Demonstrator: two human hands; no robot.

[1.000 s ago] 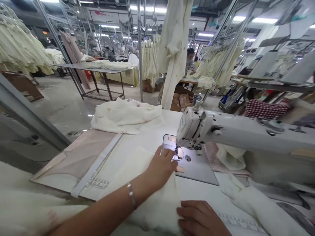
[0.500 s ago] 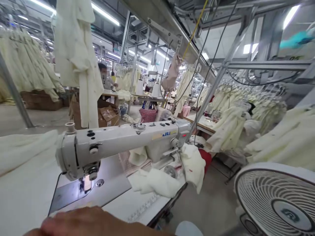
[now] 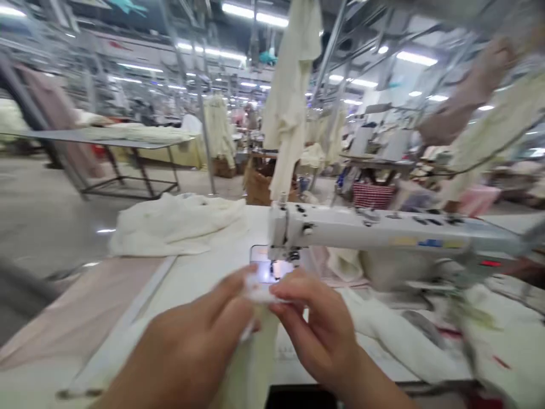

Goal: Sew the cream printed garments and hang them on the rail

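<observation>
Both hands are close together in front of the sewing machine [image 3: 332, 230], pinching a piece of cream fabric [image 3: 260, 352]. My left hand [image 3: 191, 335] grips its upper left edge, with fingers closed. On the other side, thumb and forefinger of my right hand [image 3: 319, 324] press together on a small white folded part at the top. The fabric hangs down from the fingers toward the table's front edge. Just beyond the fingertips is the lit needle area [image 3: 272, 268]. Motion blur hides the exact fold of the cloth.
A heap of cream cloth [image 3: 170, 227] lies left of the machine, with pink fabric [image 3: 85, 307] nearer. Bunched white cloth [image 3: 395, 335] sits under the machine arm at right. Behind the machine hangs a long cream garment [image 3: 289, 96]. A metal-framed table [image 3: 140, 142] stands far left.
The view has swung left, so the machine now appears further right and the fan is out of sight. One hand showed low before; now both are up at the needle area holding fabric.
</observation>
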